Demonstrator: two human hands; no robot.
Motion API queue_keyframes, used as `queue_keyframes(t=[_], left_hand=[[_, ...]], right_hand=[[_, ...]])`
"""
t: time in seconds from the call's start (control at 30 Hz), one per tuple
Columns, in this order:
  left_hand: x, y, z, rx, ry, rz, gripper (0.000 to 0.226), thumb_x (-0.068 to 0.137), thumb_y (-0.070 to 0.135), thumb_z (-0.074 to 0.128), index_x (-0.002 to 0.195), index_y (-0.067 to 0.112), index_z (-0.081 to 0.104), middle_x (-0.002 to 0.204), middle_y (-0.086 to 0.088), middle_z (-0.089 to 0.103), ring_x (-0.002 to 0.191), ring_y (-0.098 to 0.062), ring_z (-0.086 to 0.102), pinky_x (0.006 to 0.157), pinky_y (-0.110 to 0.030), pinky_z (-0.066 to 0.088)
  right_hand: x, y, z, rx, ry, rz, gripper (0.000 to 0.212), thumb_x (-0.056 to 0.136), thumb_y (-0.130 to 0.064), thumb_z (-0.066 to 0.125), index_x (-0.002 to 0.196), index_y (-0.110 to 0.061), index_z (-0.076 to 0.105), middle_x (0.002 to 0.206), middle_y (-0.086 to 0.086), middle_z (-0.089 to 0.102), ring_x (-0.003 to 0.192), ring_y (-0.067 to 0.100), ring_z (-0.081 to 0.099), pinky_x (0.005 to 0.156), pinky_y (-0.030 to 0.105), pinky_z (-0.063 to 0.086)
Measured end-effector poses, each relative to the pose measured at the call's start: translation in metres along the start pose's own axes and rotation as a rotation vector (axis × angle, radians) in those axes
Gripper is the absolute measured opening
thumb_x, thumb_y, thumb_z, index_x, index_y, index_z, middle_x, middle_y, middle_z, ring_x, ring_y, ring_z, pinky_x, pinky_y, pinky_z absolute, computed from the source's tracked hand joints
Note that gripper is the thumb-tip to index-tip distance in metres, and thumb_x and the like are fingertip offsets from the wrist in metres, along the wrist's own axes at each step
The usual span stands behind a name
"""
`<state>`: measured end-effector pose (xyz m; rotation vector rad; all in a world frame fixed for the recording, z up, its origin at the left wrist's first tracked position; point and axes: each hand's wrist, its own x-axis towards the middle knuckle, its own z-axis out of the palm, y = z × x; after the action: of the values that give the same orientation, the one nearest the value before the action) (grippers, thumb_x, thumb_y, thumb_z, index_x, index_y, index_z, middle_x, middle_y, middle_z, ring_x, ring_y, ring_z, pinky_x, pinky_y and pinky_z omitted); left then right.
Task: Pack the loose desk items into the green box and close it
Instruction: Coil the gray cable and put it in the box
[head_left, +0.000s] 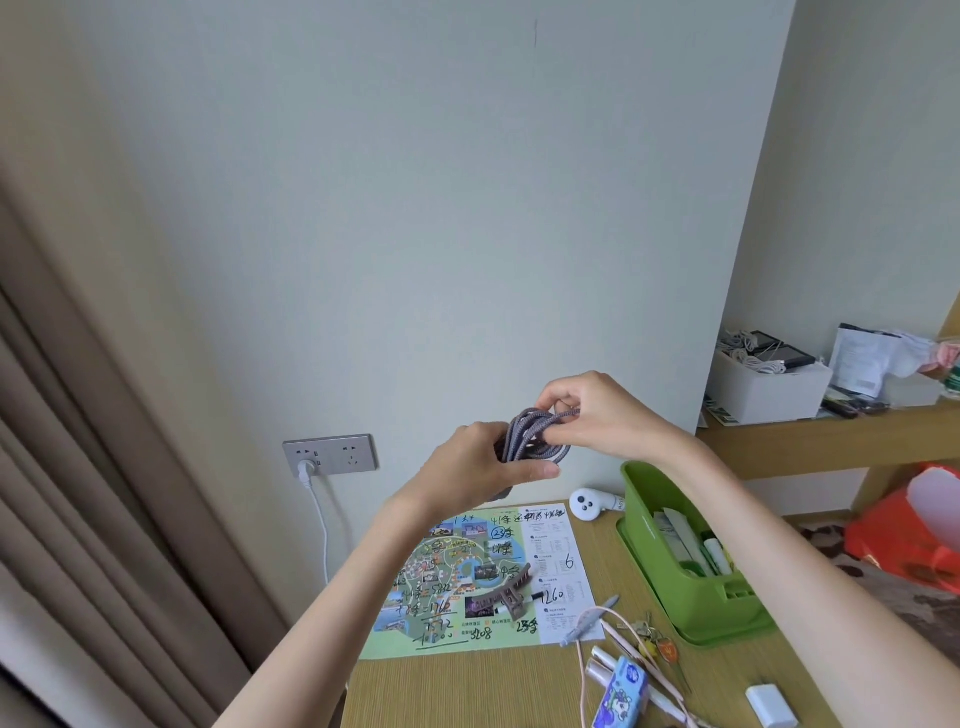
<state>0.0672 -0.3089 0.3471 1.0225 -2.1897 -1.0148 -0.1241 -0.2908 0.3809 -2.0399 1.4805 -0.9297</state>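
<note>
Both hands are raised above the desk with a coiled grey braided cable (530, 434) between them. My left hand (478, 470) grips the bundle from the left and below. My right hand (597, 410) pinches a strand at the coil's top right. Below my right forearm stands the green box (675, 597), open, with pens, a marker and paper slips inside. Loose on the desk lie a brown hair claw clip (501, 597), a blue tissue pack (623, 693), a white charger block (771, 705), keys (657, 642) and a pink cord (587, 670).
A printed park map with handwriting (483, 582) covers the desk's middle. A white controller (592, 501) lies by the wall. A wall socket (330, 454) holds a white plug. Curtains hang at left; a shelf with a white bin (769, 387) is at right.
</note>
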Motion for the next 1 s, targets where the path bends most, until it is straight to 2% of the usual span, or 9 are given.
queue_keyframes(t=[0.07,0.17,0.33,0.47,0.53,0.6,0.73,0.87,1.0], left_hand=[[-0.002,-0.003,-0.001,0.018,-0.027,0.041,0.030,0.073,0.056,0.074,0.073,0.029,0.061,0.049,0.010,0.045,0.046,-0.012,0.037,0.046,-0.020,0.031],[-0.003,-0.008,-0.007,0.068,-0.042,0.044,0.037,0.080,0.050,0.073,0.078,0.015,0.061,0.053,0.010,0.043,0.048,-0.011,0.035,0.048,-0.022,0.030],[-0.007,0.001,-0.006,0.073,-0.227,0.018,0.030,0.084,0.042,0.073,0.066,0.025,0.055,0.054,0.011,0.045,0.050,-0.009,0.040,0.051,-0.022,0.032],[-0.013,0.024,-0.004,-0.131,-0.334,0.141,0.008,0.090,0.025,0.068,0.082,0.024,0.066,0.070,0.014,0.055,0.064,-0.004,0.048,0.062,-0.015,0.038],[-0.013,0.034,-0.008,-0.194,-0.239,0.176,0.024,0.088,0.029,0.069,0.091,0.006,0.068,0.075,0.003,0.055,0.069,-0.010,0.048,0.065,-0.019,0.039],[-0.012,0.038,-0.013,-0.178,-0.157,0.156,0.044,0.082,0.042,0.070,0.086,-0.001,0.068,0.064,-0.001,0.044,0.061,-0.015,0.038,0.056,-0.024,0.031],[-0.008,0.029,-0.018,-0.108,-0.074,0.035,0.043,0.071,0.053,0.075,0.076,0.011,0.075,0.057,-0.002,0.039,0.055,-0.017,0.031,0.051,-0.026,0.023],[-0.003,0.018,-0.020,-0.001,0.147,-0.032,0.046,0.064,0.064,0.076,0.061,0.020,0.064,0.046,0.011,0.034,0.043,-0.010,0.026,0.041,-0.017,0.020],[0.006,0.006,-0.023,0.033,0.408,-0.118,0.062,0.059,0.063,0.080,0.085,0.017,0.047,0.061,0.006,0.055,0.048,-0.007,0.042,0.039,-0.013,0.029]], right_hand=[[-0.002,-0.001,-0.001,-0.072,-0.004,-0.005,0.019,0.069,-0.023,0.081,0.082,-0.023,0.066,0.056,-0.011,0.051,0.058,0.011,0.047,0.062,0.034,0.036],[-0.005,-0.008,-0.014,-0.216,-0.033,0.004,0.029,0.067,-0.042,0.084,0.079,-0.024,0.065,0.065,-0.010,0.060,0.062,0.007,0.052,0.064,0.032,0.040],[-0.001,-0.025,-0.026,0.078,-0.212,-0.126,0.012,0.086,-0.016,0.072,0.081,-0.005,0.070,0.082,0.020,0.069,0.070,0.012,0.055,0.070,0.028,0.043],[0.000,-0.021,-0.017,0.355,-0.197,-0.080,0.010,0.090,-0.016,0.066,0.083,-0.010,0.069,0.064,0.002,0.059,0.052,0.002,0.048,0.049,0.012,0.037],[-0.001,-0.011,-0.008,0.459,-0.187,-0.017,0.017,0.093,-0.013,0.060,0.079,-0.017,0.069,0.068,0.006,0.059,0.057,0.012,0.050,0.052,0.019,0.038],[-0.003,-0.004,0.003,0.445,-0.173,0.013,0.031,0.090,-0.002,0.049,0.075,-0.021,0.070,0.071,0.015,0.059,0.064,0.022,0.044,0.056,0.028,0.032],[-0.006,0.004,0.016,0.392,-0.138,0.063,0.038,0.087,0.000,0.041,0.075,-0.022,0.070,0.060,0.005,0.061,0.050,0.015,0.036,0.045,0.020,0.022],[-0.009,0.012,0.026,0.427,-0.138,0.075,0.024,0.092,-0.009,0.053,0.073,-0.013,0.067,0.056,0.002,0.056,0.043,0.010,0.036,0.042,0.019,0.025],[-0.011,0.011,0.034,0.482,-0.172,0.099,0.017,0.094,-0.012,0.061,0.098,0.000,0.072,0.070,0.007,0.066,0.045,0.008,0.045,0.039,0.016,0.031]])
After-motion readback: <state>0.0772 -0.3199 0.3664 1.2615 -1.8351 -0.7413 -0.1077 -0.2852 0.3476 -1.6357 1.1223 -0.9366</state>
